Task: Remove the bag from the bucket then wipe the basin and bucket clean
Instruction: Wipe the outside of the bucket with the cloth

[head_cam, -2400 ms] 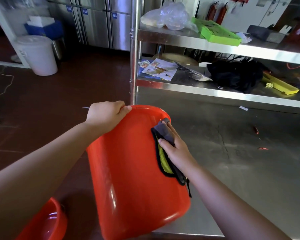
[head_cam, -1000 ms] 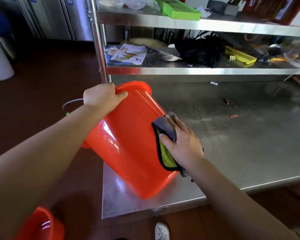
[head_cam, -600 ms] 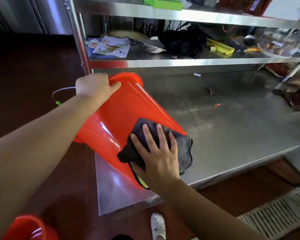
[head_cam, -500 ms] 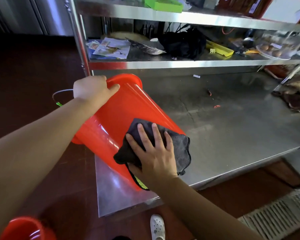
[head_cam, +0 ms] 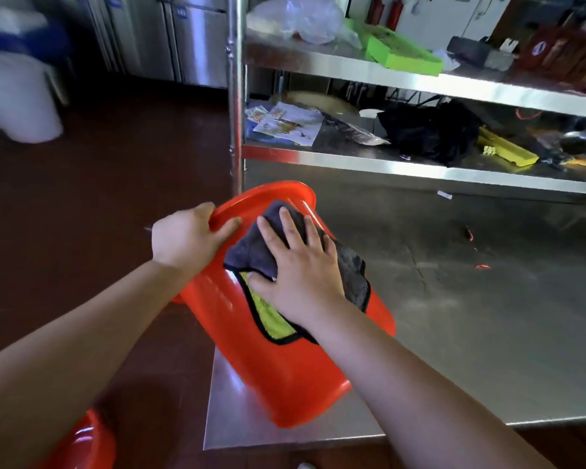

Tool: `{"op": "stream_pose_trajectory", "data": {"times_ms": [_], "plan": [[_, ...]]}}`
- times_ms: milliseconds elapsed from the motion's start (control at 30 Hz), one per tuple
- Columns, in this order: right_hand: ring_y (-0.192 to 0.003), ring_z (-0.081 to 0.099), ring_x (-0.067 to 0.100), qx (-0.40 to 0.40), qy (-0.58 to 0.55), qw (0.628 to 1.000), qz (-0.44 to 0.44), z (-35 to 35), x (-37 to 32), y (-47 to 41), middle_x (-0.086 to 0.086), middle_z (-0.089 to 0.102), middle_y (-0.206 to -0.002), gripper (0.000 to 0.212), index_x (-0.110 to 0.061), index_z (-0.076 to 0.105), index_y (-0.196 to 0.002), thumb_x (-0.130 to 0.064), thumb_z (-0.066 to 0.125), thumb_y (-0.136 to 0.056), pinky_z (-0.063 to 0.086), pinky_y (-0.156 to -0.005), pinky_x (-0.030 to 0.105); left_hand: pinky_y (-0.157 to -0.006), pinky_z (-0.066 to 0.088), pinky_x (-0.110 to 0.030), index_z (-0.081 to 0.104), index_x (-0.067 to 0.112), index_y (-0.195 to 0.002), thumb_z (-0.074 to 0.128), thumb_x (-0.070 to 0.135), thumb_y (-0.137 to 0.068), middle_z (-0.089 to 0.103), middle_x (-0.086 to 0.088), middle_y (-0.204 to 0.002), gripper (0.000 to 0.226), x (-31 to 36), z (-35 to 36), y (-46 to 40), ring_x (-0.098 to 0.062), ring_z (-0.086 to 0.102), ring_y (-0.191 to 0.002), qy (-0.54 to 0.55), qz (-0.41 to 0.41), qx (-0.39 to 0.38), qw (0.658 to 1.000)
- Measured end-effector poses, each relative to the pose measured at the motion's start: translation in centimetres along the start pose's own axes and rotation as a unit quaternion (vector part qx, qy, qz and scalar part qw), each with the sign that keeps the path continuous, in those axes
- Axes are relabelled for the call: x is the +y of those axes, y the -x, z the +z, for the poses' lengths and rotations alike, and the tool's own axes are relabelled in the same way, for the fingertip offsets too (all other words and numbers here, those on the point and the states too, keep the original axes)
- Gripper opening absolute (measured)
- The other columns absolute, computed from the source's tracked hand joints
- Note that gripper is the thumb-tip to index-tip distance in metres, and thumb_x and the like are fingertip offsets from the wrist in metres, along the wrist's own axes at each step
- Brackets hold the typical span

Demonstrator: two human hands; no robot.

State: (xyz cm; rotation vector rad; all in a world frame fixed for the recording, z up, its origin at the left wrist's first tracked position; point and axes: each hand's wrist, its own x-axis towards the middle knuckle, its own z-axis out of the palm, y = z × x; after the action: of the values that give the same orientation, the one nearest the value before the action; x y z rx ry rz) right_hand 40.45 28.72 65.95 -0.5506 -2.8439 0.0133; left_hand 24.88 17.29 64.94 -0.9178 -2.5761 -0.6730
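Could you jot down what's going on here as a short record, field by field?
Activity: wiping the outside of a bucket
Bucket: orange, tilted, its base on the steel table
Left hand: grips the bucket's rim
Right hand: flat, pressing the cloth against the bucket's side
Cloth: grey on top, yellow-green underside, black edge
Basin: orange, only partly visible at lower left
Shelves: behind the table, cluttered

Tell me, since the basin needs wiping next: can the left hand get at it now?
Probably not yet: the left hand grips the bucket rim, and the basin sits low beside the table.
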Motion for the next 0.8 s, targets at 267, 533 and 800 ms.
{"op": "stream_pose_trajectory", "data": {"times_ms": [267,533,800], "plan": [[-0.144,0.011,0.026,-0.072,-0.110,0.991,0.019,0.2,2.7,-5.1,-0.009,0.003,-0.160,0.080,-0.046,0.005,-0.146,-0.072,0.035,-0.077,0.025,-0.108,0.051,-0.050,0.028,-0.028,0.048,0.025,-0.070,0.031,0.079,-0.066,0.045,0.010,-0.050,0.057,-1.1,-0.5,1.8,-0.017,0.046,-0.053,0.046,-0.045,0.000,0.998],[-0.143,0.019,0.021,-0.127,-0.259,0.954,0.081,-1.0,7.7,-4.1,-0.023,0.005,-0.156,0.075,-0.056,0.010,-0.142,-0.071,0.046,-0.078,0.029,-0.108,0.049,-0.056,0.036,-0.028,0.044,0.034,-0.083,0.059,0.081,-0.058,0.055,0.015,-0.071,0.056,-0.3,-1.1,-0.3,-0.010,0.054,-0.065,0.078,-0.008,-0.140,0.987],[-0.123,0.049,0.006,-0.133,-0.383,0.896,0.182,-0.1,10.8,3.4,-0.030,0.045,-0.137,0.062,-0.062,0.028,-0.133,-0.071,0.046,-0.075,0.039,-0.102,0.039,-0.050,0.036,-0.025,0.046,0.028,-0.088,0.061,0.074,-0.065,0.056,0.012,-0.073,0.053,-1.3,-1.4,1.7,-0.003,0.051,-0.064,0.096,-0.063,-0.125,0.985]]}}
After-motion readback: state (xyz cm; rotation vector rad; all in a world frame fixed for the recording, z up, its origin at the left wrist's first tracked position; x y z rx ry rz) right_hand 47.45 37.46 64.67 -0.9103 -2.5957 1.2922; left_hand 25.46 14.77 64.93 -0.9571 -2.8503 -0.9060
